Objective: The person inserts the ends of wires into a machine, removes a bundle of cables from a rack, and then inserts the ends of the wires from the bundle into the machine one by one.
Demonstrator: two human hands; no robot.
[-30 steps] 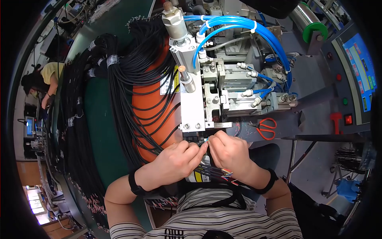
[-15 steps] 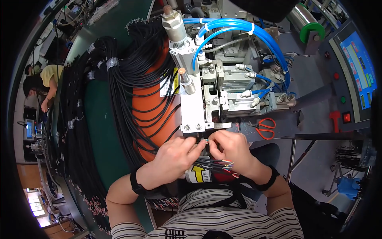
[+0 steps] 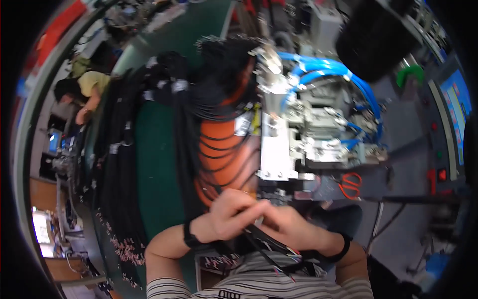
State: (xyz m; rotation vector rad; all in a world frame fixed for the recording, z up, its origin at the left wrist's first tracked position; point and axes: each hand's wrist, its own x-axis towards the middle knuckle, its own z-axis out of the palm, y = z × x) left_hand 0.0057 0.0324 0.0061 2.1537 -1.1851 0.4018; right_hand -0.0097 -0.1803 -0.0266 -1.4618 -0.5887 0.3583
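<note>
My left hand [image 3: 226,214] and my right hand [image 3: 289,226] meet close to my chest, both closed around a black cable [image 3: 271,244] whose end shows thin coloured wires. The cable runs down between my wrists toward my striped shirt. Just above the hands stands a small metal press machine [image 3: 276,149] with blue air hoses [image 3: 328,67]. The frame is motion-blurred, so the fingertips are hard to make out.
Bundles of black cables [image 3: 199,114] lie over an orange tray [image 3: 219,149] and a green bench [image 3: 154,164] to the left. Orange-handled scissors [image 3: 351,184] rest right of the machine. A control panel with a screen [image 3: 455,114] stands far right. Another person [image 3: 84,89] works at the far left.
Both hands have drawn back from the machine's front toward my body with the cable. The view has tilted and blurred as my head moved.
</note>
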